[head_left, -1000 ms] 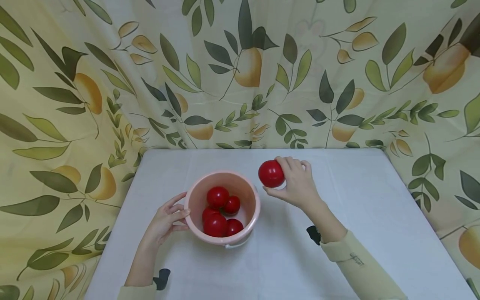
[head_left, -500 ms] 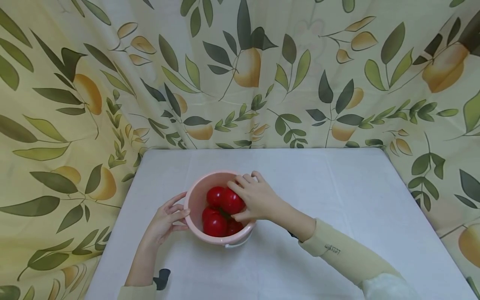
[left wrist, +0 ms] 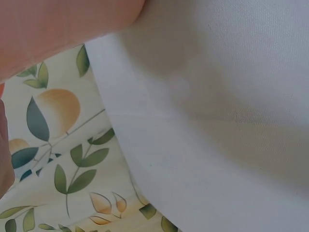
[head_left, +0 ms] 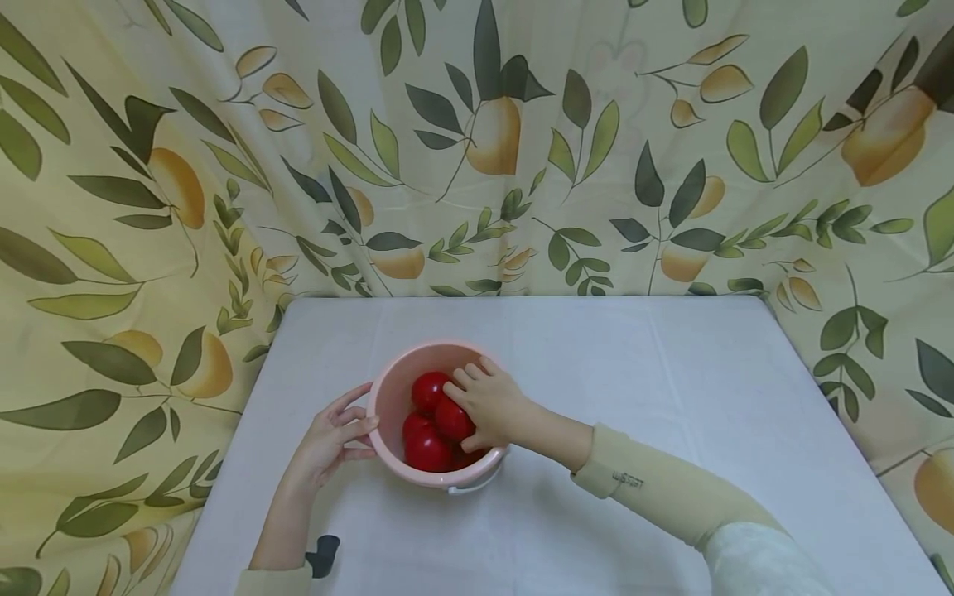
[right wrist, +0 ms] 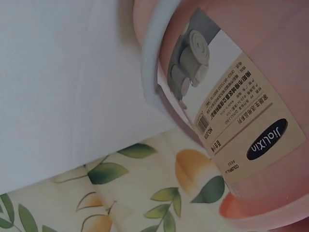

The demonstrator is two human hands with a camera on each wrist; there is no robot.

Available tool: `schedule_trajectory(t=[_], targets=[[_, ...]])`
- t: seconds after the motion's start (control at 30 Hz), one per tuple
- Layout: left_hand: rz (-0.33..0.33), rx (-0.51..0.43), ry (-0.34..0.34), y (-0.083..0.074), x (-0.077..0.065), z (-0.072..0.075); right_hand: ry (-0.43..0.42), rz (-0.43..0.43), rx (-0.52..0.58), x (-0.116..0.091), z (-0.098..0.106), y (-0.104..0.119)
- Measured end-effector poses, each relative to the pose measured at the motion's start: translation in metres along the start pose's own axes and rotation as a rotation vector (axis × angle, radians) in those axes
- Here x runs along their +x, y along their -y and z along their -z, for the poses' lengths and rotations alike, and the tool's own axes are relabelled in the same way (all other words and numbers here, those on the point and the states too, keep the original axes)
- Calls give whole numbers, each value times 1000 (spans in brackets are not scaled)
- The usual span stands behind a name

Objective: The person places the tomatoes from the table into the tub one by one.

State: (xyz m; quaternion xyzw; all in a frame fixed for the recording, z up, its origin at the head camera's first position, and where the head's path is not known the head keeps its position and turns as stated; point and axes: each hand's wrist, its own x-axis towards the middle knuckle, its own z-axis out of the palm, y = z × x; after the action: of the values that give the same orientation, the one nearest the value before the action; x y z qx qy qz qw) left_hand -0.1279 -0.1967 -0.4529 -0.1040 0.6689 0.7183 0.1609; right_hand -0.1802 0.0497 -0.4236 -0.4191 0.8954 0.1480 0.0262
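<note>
A pink plastic bucket (head_left: 392, 387) stands at the middle of the table, with several shiny red tomatoes (head_left: 428, 449) inside. At its left rim, my left hand (head_left: 331, 439) holds the bucket between thumb and fingers. My right hand (head_left: 495, 406) reaches in over the right rim, its fingers and thumb around a tomato (head_left: 453, 418) that lies among the others. The hand partly covers that tomato and the bucket's right side. In the right wrist view, the bucket's outer wall (right wrist: 289, 92) fills the right side and carries a printed label (right wrist: 231, 121).
The bucket's pale handle (head_left: 474, 483) hangs down at the front. A white cloth (head_left: 633, 356) covers the table, and a lemon-patterned curtain (head_left: 514, 207) rises behind its far edge. A black strap piece (head_left: 323, 556) sits by the left wrist.
My right hand has brought the tomato leftward from beside the bucket, over the rim and down among the other tomatoes. The left hand stays at the rim, and the bucket has not moved.
</note>
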Motion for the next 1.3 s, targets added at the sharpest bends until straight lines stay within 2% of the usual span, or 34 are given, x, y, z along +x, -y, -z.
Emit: schedule_trajectory(t=[0.2,0.4,0.87,1.0,1.13,1.2,1.3], targets=[[-1,-1,0,0,0,0,111,-21,-83,3,0,3],[2,-2,-1,0,0,-1,175,-40,-103,6,-4,6],[-1,-2,-1,0,2,-1,185,-50,-69,7,-5,5],[1,10,-7,0,4,-2,123,-32,17,4,-3,-1],[5,45,-14,-3,3,-3,-5,-16,160,-4,6,-16],[0,97,-1,-7,1,-3,-79,-35,231,-13,12,-28],[-12,261,23,-18,0,-2,-197,-110,318,-30,21,-54]])
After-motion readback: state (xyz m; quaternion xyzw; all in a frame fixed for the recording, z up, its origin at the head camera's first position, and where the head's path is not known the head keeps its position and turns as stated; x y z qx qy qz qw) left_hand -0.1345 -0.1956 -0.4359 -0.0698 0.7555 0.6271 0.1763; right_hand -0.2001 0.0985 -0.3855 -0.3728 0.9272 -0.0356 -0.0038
